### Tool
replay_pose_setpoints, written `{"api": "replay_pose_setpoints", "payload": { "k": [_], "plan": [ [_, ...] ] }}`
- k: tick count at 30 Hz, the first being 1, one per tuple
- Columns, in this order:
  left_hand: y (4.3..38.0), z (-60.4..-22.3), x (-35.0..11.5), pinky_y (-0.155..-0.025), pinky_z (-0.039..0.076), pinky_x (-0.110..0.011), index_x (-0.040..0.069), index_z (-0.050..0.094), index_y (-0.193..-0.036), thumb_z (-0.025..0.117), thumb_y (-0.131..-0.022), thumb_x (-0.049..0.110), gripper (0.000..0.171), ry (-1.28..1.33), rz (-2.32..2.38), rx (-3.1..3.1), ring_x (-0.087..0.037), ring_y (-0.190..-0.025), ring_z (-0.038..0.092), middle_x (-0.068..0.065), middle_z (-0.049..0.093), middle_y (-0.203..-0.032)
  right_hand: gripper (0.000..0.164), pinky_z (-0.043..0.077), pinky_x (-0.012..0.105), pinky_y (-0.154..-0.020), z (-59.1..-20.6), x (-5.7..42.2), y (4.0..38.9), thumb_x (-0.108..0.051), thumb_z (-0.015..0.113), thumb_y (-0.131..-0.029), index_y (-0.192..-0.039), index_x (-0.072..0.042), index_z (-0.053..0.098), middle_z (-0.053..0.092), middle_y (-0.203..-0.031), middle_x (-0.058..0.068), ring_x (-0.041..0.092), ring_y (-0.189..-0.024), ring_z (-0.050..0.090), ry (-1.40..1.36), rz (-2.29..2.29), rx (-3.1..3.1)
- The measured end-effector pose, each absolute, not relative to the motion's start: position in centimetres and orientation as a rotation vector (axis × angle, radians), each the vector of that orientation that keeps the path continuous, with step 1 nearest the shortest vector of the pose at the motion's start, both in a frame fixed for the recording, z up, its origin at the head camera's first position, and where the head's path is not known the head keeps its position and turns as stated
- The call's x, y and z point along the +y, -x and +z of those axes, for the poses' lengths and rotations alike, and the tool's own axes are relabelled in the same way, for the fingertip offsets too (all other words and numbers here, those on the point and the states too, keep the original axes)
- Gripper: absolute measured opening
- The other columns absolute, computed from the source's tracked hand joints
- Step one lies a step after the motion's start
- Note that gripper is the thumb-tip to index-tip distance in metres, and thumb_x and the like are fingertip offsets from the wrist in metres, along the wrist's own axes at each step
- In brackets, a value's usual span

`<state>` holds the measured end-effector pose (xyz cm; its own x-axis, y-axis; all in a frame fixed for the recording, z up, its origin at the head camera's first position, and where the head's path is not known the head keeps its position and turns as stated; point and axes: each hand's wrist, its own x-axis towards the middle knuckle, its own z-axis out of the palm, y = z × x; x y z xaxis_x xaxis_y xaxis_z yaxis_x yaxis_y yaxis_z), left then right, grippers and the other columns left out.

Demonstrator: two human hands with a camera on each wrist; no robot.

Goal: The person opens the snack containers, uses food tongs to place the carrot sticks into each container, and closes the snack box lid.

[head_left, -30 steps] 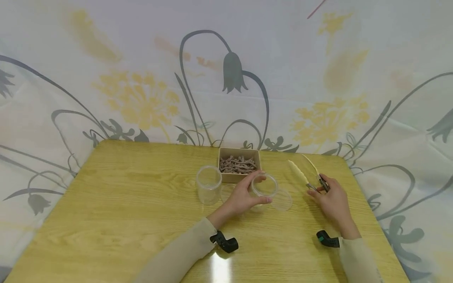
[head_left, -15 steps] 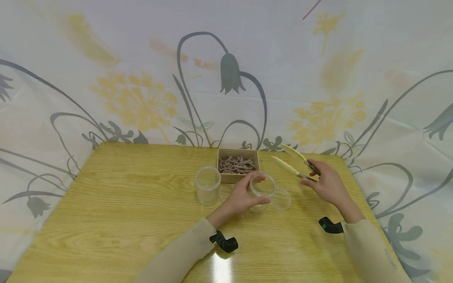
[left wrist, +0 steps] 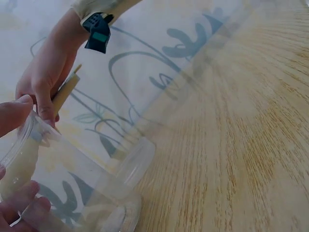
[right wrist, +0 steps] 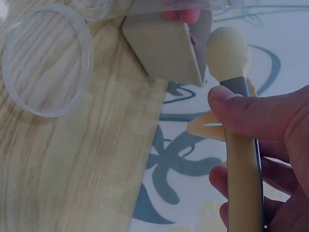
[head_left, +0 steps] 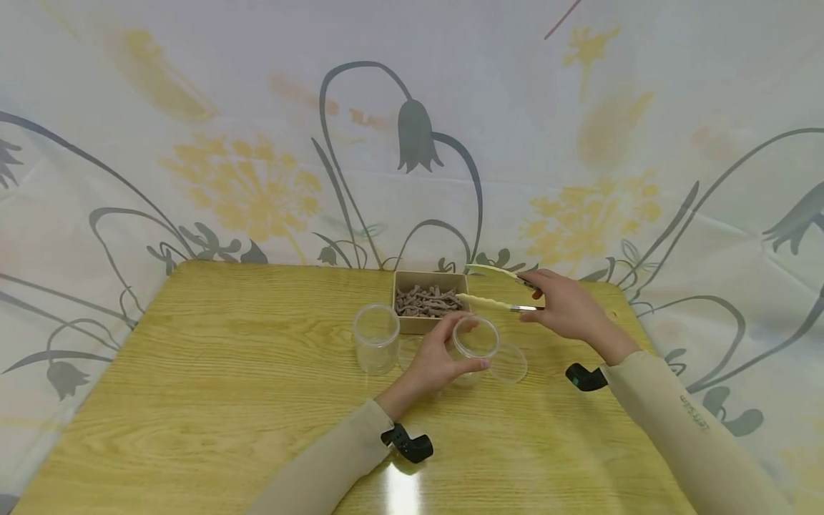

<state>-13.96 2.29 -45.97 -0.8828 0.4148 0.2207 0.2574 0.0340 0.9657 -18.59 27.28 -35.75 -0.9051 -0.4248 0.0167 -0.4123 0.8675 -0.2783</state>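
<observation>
My left hand (head_left: pixel 436 357) grips a clear plastic jar (head_left: pixel 476 337) around its side, the jar's mouth facing up. In my right hand (head_left: pixel 569 306) is a pair of tongs (head_left: pixel 489 303) with cream tips and metal handles. Their two arms are spread apart, and the tips point left at the right side of a beige box (head_left: pixel 412 325). Brown, twig-like pieces (head_left: pixel 428 300) fill much of that box. In the right wrist view, my thumb presses along one handle of the tongs (right wrist: pixel 244 169) while the fingers curl behind it.
A second clear jar (head_left: pixel 376 340) stands open left of my left hand. One clear round lid (head_left: pixel 510 363) lies on the wooden table (head_left: pixel 257 400) to the right of the held jar; another lid (head_left: pixel 409 350) is partly hidden behind my left hand. A patterned cloth (head_left: pixel 257 143) hangs behind the table.
My right hand has carried the tongs left and away from me, from the table's right side to the box's right edge. The left hand keeps its hold on the jar.
</observation>
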Motion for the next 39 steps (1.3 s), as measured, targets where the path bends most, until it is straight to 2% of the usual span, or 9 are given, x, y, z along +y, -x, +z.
{"api": "replay_pose_setpoints", "payload": {
  "k": [4,10,15,19,22,26,28,33,39],
  "plan": [
    [13.9,-45.8,2.2,-0.11,0.037,-0.043,0.024,0.05,-0.137,0.087,-0.079,0.018,0.069,-0.681,1.958,2.175,-0.02,-0.132,0.049,-0.008,0.058,-0.138,0.07,0.052,0.044,-0.071,-35.5,26.3,19.2,-0.022,0.082,-0.085,-0.143,0.001,0.05,0.059,-0.127,0.018,0.03,-0.097,0.062,0.722,-0.365,2.959],
    [14.0,-45.8,2.1,-0.112,0.035,-0.043,0.022,0.05,-0.137,0.087,-0.079,0.017,0.069,-0.685,1.978,2.139,-0.018,-0.132,0.049,-0.008,0.057,-0.139,0.07,0.054,0.048,-0.079,-35.0,24.9,20.3,-0.022,0.081,-0.085,-0.143,0.001,0.05,0.055,-0.136,0.022,0.033,-0.101,0.065,0.763,-0.294,2.884],
    [14.0,-46.0,2.1,-0.114,0.033,-0.039,0.021,0.052,-0.136,0.087,-0.079,0.018,0.067,-0.689,2.009,2.117,-0.017,-0.133,0.047,0.0,0.058,-0.136,0.068,0.055,0.045,-0.076,-34.5,23.6,20.9,-0.023,0.081,-0.085,-0.142,0.0,0.052,0.059,-0.133,0.021,0.029,-0.095,0.066,0.806,-0.201,2.844],
    [14.1,-46.2,2.2,-0.114,0.032,-0.041,0.019,0.052,-0.136,0.087,-0.078,0.014,0.068,-0.704,2.044,2.097,-0.02,-0.133,0.048,0.0,0.057,-0.135,0.065,0.054,0.044,-0.071,-34.2,22.6,21.3,-0.023,0.081,-0.085,-0.14,-0.001,0.055,0.065,-0.121,0.015,0.025,-0.087,0.065,0.808,-0.133,2.824],
    [14.1,-46.1,2.2,-0.114,0.032,-0.042,0.017,0.051,-0.136,0.087,-0.078,0.011,0.069,-0.705,2.055,2.091,-0.021,-0.132,0.049,-0.004,0.057,-0.135,0.063,0.054,0.049,-0.079,-34.0,21.8,21.6,-0.023,0.081,-0.085,-0.139,-0.001,0.057,0.065,-0.121,0.015,0.031,-0.097,0.065,0.805,-0.078,2.816],
    [14.1,-46.1,2.2,-0.114,0.031,-0.044,0.014,0.049,-0.136,0.087,-0.078,0.011,0.07,-0.711,2.038,2.102,-0.021,-0.132,0.049,-0.013,0.055,-0.138,0.059,0.052,0.055,-0.087,-33.7,20.9,21.7,-0.021,0.079,-0.086,-0.138,-0.003,0.058,0.062,-0.13,0.017,0.038,-0.114,0.06,0.796,-0.021,2.809],
    [14.2,-46.0,2.1,-0.115,0.03,-0.045,0.013,0.048,-0.137,0.086,-0.079,0.01,0.07,-0.719,2.036,2.095,-0.023,-0.133,0.047,-0.017,0.053,-0.139,0.054,0.053,0.054,-0.085,-33.7,20.5,21.7,-0.019,0.078,-0.087,-0.136,-0.004,0.06,0.063,-0.128,0.016,0.037,-0.112,0.061,0.796,-0.003,2.81],
    [14.1,-46.0,1.9,-0.115,0.03,-0.046,0.014,0.047,-0.138,0.086,-0.079,0.01,0.071,-0.722,2.031,2.094,-0.026,-0.134,0.046,-0.018,0.053,-0.14,0.043,0.056,0.049,-0.078,-33.6,19.8,21.5,-0.017,0.077,-0.089,-0.129,-0.007,0.066,0.068,-0.119,0.012,0.032,-0.101,0.066,0.81,0.015,2.823],
    [14.2,-46.1,2.1,-0.113,0.033,-0.041,0.01,0.049,-0.136,0.087,-0.078,0.01,0.07,-0.752,2.034,2.1,-0.022,-0.133,0.048,-0.005,0.055,-0.138,0.041,0.057,0.045,-0.072,-33.4,20.4,21.8,-0.019,0.077,-0.089,-0.128,-0.008,0.068,0.071,-0.113,0.01,0.029,-0.094,0.068,0.79,-0.015,2.854]
  ]
}}
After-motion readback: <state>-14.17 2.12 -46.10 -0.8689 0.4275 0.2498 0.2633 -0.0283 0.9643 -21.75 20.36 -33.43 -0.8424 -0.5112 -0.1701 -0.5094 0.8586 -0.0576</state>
